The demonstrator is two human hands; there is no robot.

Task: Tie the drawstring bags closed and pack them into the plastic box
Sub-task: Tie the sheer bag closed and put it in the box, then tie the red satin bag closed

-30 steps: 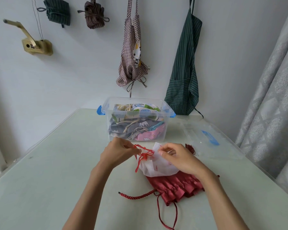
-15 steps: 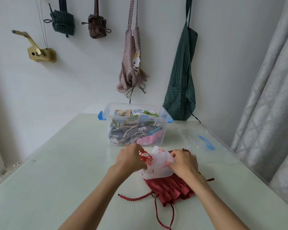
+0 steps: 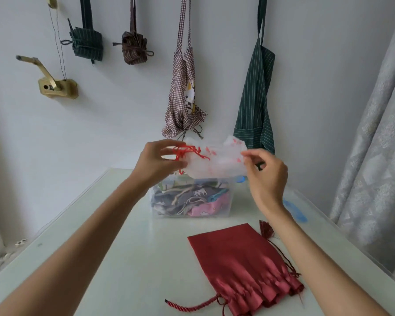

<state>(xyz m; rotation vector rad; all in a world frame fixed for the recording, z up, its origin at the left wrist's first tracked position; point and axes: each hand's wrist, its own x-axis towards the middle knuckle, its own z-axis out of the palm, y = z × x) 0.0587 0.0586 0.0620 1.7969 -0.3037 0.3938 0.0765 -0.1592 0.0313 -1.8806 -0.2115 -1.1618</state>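
- Two hands of ours are raised above the plastic box (image 3: 192, 201), with a white bag (image 3: 217, 160) stretched between them.
- Our left hand (image 3: 156, 161) pinches the gathered neck of the white bag between thumb and fingers, and the red drawstring (image 3: 187, 151) bunches up right at those fingertips.
- Our right hand (image 3: 267, 174) has its fingers loosely curled at the other edge of the white bag; we cannot tell whether the fingertips grip the cloth or only touch it.
- The white bag hangs in the air, clear of the table (image 3: 123, 258), and it hides the far rim of the box from us.
- Below and between our hands, the box sits on the table, filled with grey, pink and patterned bags.
- Under our right forearm, a red bag (image 3: 242, 265) lies flat on the table, its mouth gathered toward us and its twisted cord (image 3: 192, 305) trailing out to the left.
- Just beyond our right wrist, a clear lid (image 3: 294, 210) with a blue clip lies beside the box.
- Beyond both hands, a checked apron (image 3: 184, 99) and a green striped apron (image 3: 254, 106) hang on the wall.
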